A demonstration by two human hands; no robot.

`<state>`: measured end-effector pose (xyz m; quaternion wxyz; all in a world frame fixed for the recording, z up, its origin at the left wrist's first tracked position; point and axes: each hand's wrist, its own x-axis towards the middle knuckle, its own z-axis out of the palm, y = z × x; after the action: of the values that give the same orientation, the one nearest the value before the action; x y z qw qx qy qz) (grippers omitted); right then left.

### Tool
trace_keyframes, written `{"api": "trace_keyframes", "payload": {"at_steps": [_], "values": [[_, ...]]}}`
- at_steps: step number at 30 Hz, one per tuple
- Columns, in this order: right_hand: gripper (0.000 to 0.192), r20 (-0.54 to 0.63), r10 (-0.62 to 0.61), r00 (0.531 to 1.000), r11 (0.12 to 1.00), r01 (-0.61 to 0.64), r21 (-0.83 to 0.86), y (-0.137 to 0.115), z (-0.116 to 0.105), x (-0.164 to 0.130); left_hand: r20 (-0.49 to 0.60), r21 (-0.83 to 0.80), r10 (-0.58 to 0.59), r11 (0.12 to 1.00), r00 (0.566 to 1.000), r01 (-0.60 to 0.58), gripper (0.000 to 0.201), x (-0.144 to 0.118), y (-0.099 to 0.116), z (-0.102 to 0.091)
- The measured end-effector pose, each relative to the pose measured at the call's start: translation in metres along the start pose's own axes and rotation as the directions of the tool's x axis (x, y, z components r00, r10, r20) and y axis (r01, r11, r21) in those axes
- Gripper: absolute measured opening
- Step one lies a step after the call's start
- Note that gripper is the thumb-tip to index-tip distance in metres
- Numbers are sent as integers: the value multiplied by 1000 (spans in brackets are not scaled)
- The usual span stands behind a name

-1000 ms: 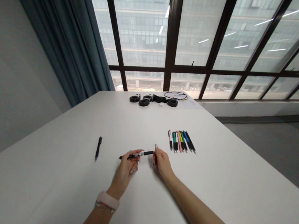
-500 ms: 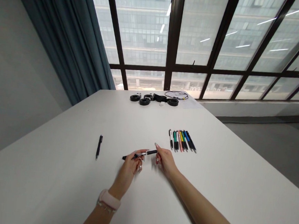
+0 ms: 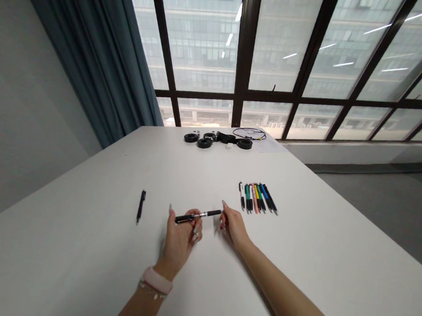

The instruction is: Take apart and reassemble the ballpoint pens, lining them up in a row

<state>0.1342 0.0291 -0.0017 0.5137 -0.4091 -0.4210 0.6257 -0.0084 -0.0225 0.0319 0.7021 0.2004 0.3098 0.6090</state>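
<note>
A black pen [image 3: 206, 213] with a clear and silvery middle section spans both hands above the table. My left hand [image 3: 178, 240] is palm up, with the pen lying across its curled fingers and its thumb lifted away from the barrel. At the pen's other end, my right hand [image 3: 234, 226] pinches the black tip part between thumb and fingers. Off to the left, a second black pen [image 3: 141, 207] lies by itself on the white table [image 3: 90, 255]. Several coloured pens [image 3: 257, 198] form a row beyond my right hand.
Black rolls [image 3: 205, 143] and small items lie at the table's far end. Near them are a coiled black cable [image 3: 249, 133] and a pale sheet [image 3: 270, 145]. A blue curtain [image 3: 105, 57] hangs at the left, beside large windows.
My left thumb has lifted off the pen and swung out to the left, turning the palm up and baring more of the barrel. My right hand has barely moved.
</note>
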Motion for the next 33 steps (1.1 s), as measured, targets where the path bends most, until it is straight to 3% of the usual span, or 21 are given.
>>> {"api": "trace_keyframes", "payload": {"at_steps": [3,11,23,27,33], "values": [[58,14,-8,1000,1000,8,-26,1,-1,1,-8,-91,-17,996,1000,17,69,-1,4,-1],[62,23,-16,1000,1000,16,-18,6,-3,1,-39,-92,-25,996,999,22,46,1,6,-4],[54,24,-54,998,997,56,-54,2,1,0,-50,-125,-59,991,997,52,70,-5,9,0],[52,38,-101,994,989,105,-107,-2,0,-2,-90,-85,-53,995,995,46,55,-1,7,-3],[64,130,-32,991,976,59,-210,-1,-3,-1,-117,8,-31,999,993,32,29,4,5,-4]]}}
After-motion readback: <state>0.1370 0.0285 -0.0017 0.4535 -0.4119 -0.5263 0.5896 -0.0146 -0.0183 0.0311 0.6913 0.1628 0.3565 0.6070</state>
